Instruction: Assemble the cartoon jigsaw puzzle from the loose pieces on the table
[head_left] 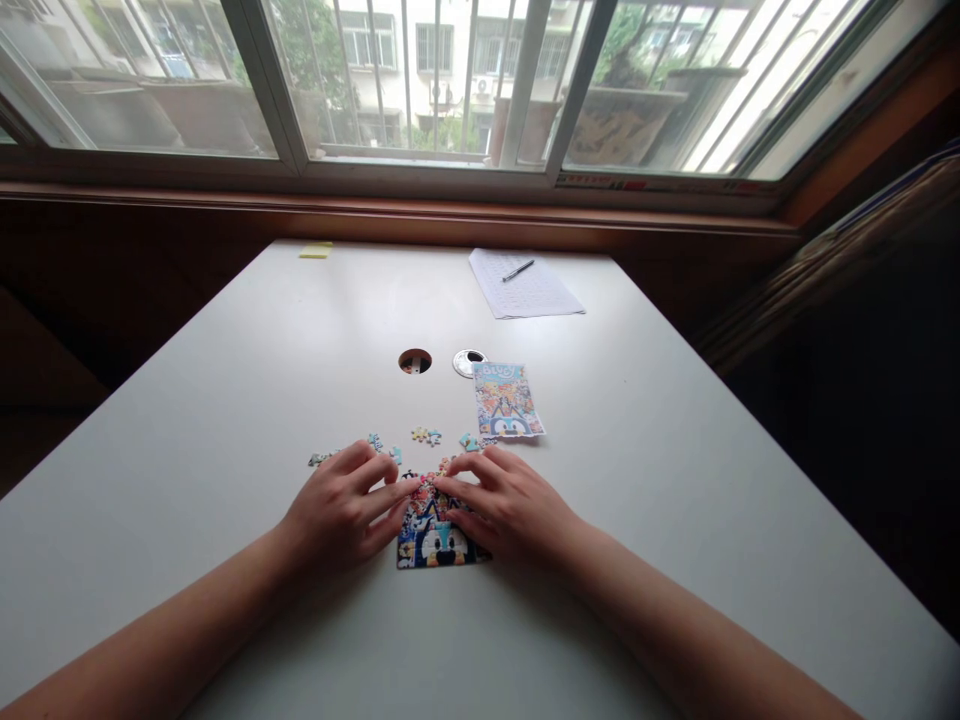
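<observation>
A partly assembled jigsaw puzzle (444,548), showing a blue cartoon dog face, lies flat near the table's front. At its upper left, my left hand (346,502) touches the pieces with an outstretched index finger, thumb apart below it. From the other side my right hand (517,502) reaches over the puzzle, index fingertip on its upper part and thumb lower down. Both hands look open, with the remaining fingers bent; a small piece under the fingertips cannot be made out. Loose puzzle pieces (426,436) lie beyond the hands, some partly covered by them.
A printed picture card (507,400) of the same design lies behind my right hand. Farther back are paper sheets (517,290) with a pen (518,270) on top. The white table (225,400) has a round hole (415,361) and a metal ring (466,363). A yellow note (316,250) sits at the far edge.
</observation>
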